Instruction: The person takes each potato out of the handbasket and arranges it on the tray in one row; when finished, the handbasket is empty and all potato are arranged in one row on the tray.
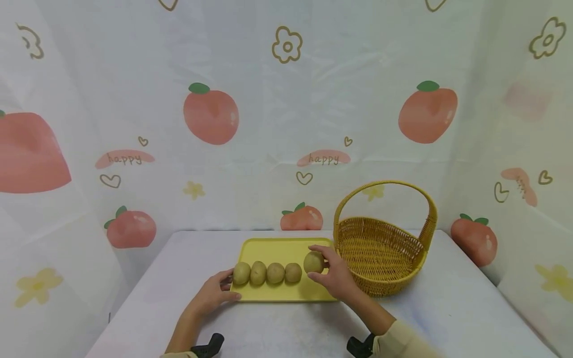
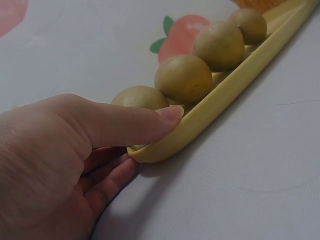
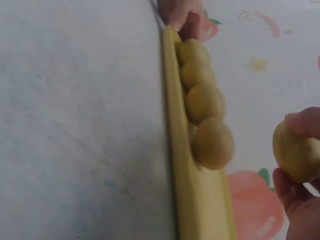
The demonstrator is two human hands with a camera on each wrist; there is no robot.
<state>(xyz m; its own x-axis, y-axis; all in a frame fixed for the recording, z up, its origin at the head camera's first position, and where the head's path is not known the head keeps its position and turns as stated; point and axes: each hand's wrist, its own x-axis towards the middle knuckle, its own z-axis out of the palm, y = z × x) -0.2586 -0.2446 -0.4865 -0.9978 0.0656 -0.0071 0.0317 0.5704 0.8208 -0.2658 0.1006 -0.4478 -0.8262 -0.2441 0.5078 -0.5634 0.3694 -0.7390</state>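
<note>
A shallow yellow tray (image 1: 273,248) lies on the table. Across its left and middle part runs a row of several round, tan potatoes (image 1: 275,273). My left hand (image 1: 214,294) grips the tray's near left corner; in the left wrist view the thumb lies over the rim, with fingers around the outside and below. Above the tray's right part, my right hand (image 1: 338,276) holds another potato (image 1: 314,262) between thumb and fingers. The right wrist view shows this held potato (image 3: 296,152) raised apart from the row.
A yellow woven basket (image 1: 387,287) with a tall arched handle stands right beside the tray, close to my right forearm. White table surface (image 1: 277,330) stretches in front of the tray. Behind hangs a white curtain (image 1: 255,189) printed with fruit and flowers.
</note>
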